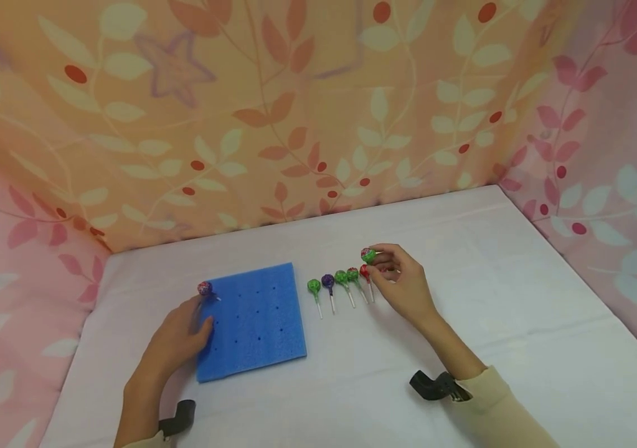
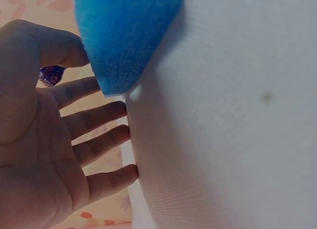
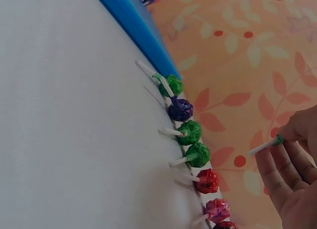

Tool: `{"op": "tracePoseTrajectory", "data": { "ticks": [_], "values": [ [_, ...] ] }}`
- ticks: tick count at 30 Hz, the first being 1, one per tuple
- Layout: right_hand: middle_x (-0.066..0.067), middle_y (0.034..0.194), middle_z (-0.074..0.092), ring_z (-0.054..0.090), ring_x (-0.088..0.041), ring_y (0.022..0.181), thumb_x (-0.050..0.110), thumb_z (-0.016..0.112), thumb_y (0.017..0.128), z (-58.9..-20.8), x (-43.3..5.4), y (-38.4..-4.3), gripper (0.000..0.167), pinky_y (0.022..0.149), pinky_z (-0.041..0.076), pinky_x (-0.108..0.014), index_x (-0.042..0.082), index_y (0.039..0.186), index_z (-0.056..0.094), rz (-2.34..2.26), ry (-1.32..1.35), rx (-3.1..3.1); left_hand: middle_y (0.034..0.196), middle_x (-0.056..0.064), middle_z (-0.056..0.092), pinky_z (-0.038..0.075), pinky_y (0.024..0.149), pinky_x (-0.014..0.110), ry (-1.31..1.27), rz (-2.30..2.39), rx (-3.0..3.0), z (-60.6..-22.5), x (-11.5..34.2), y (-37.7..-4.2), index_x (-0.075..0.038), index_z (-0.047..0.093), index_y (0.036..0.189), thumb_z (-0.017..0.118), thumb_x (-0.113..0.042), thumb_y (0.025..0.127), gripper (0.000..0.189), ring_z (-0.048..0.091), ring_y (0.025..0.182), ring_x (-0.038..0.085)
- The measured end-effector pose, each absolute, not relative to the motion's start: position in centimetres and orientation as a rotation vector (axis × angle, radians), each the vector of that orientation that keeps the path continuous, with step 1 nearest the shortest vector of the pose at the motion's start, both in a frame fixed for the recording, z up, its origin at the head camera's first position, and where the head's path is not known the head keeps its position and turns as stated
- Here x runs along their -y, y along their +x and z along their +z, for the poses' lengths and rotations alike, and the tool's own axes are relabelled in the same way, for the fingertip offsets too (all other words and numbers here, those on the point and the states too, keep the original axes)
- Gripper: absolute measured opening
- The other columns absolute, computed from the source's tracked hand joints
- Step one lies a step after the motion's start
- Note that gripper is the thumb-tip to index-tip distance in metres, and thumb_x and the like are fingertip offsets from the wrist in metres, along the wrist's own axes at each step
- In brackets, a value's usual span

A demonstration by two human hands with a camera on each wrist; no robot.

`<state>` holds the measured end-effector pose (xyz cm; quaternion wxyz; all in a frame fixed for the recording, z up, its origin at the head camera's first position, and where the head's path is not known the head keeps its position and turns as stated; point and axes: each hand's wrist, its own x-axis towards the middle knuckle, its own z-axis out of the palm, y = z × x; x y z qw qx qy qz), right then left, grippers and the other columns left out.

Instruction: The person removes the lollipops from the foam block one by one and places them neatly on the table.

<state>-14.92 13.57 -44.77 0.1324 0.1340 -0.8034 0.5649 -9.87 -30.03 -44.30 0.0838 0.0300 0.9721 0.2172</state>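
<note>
My right hand [image 1: 405, 283] pinches a green-wrapped lollipop [image 1: 368, 255] between thumb and fingers, above the table. In the right wrist view its white stick [image 3: 263, 147] points away from the fingertips. At the left edge of a blue foam board [image 1: 262, 323] dotted with small holes rests my left hand [image 1: 175, 333], thumb against the board and fingers fairly straight. A lollipop with a red and purple wrapper [image 1: 205, 288] stands at the board's far left corner, just beyond the left fingers. Below the right hand lies a red lollipop [image 1: 365, 272], partly hidden.
Right of the board, several lollipops lie in a row, among them a green one [image 1: 314, 285], a purple one [image 1: 327, 281] and a pink one [image 3: 217, 209]. A white cloth [image 1: 352, 398] covers the table. Patterned curtains [image 1: 307, 124] hang behind and at both sides.
</note>
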Motion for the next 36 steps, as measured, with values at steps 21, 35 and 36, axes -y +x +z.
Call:
{"op": "tracePoseTrajectory", "data": {
  "ticks": [21, 35, 36],
  "values": [
    [-0.015, 0.102, 0.076, 0.069, -0.001, 0.088, 0.003, 0.076, 0.094, -45.3, -17.5, -16.3, 0.039, 0.077, 0.059, -0.013, 0.007, 0.132, 0.066, 1.543, 0.24, 2.492, 0.159, 0.034, 0.046, 0.036, 0.119, 0.074, 0.089, 0.616, -2.897, -44.7, 30.1, -10.2, 0.008, 0.038, 0.158, 0.058, -0.027, 0.106, 0.066, 0.042, 0.148, 0.058],
    [-0.016, 0.098, 0.078, 0.075, -0.023, 0.087, 0.003, 0.075, 0.092, -45.8, -19.7, -17.3, 0.035, 0.075, 0.054, -0.013, 0.006, 0.127, 0.068, 1.354, 0.159, 2.658, 0.16, 0.034, 0.045, 0.035, 0.121, 0.072, 0.081, 0.604, -2.9, -44.7, 30.1, -10.2, 0.009, 0.037, 0.158, 0.057, -0.026, 0.105, 0.066, 0.041, 0.149, 0.057],
    [-0.017, 0.098, 0.078, 0.075, -0.023, 0.087, 0.004, 0.075, 0.092, -45.9, -19.7, -17.3, 0.035, 0.075, 0.054, -0.013, 0.006, 0.126, 0.068, 1.354, 0.15, 2.669, 0.16, 0.035, 0.045, 0.035, 0.121, 0.072, 0.081, 0.598, -2.902, -44.7, 30.2, -10.2, 0.009, 0.037, 0.158, 0.057, -0.026, 0.105, 0.066, 0.041, 0.149, 0.057]
  ]
}}
